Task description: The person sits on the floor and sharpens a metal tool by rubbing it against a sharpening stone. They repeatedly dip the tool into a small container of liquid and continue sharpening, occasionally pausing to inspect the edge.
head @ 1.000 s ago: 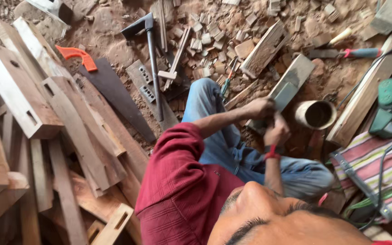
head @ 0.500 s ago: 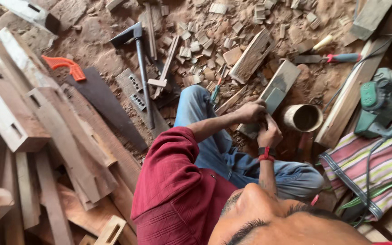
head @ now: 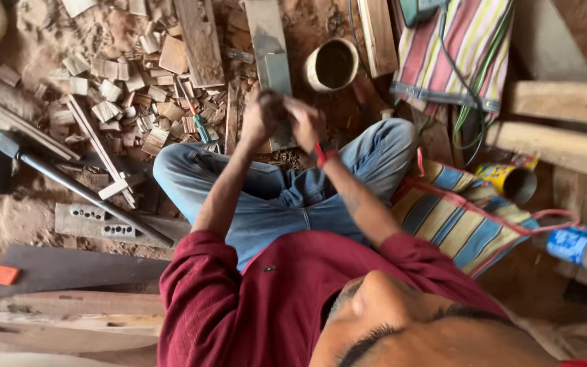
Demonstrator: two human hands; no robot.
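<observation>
I sit cross-legged on the ground in blue jeans and a maroon shirt. My left hand (head: 261, 117) and my right hand (head: 305, 124) meet, fingers curled, at the near end of a flat grey block (head: 276, 73). The block lies on a wooden plank (head: 265, 24) in front of my knees. Both hands seem closed on something small, which blur and the fingers hide. A red band (head: 325, 155) circles my right wrist.
Wood chips (head: 123, 88) and a green-handled screwdriver (head: 202, 127) lie to the left. A dark-handled adze (head: 69, 182) and a saw (head: 83, 268) are nearer. A round cup (head: 332, 64), striped cloth (head: 456, 58), striped bag (head: 467, 221), yellow can (head: 511, 181), bottle (head: 579, 248) and planks (head: 565, 102) lie to the right.
The view has swung round, so the scene looks rotated and closer. My hands have stayed together at the near end of the grey block.
</observation>
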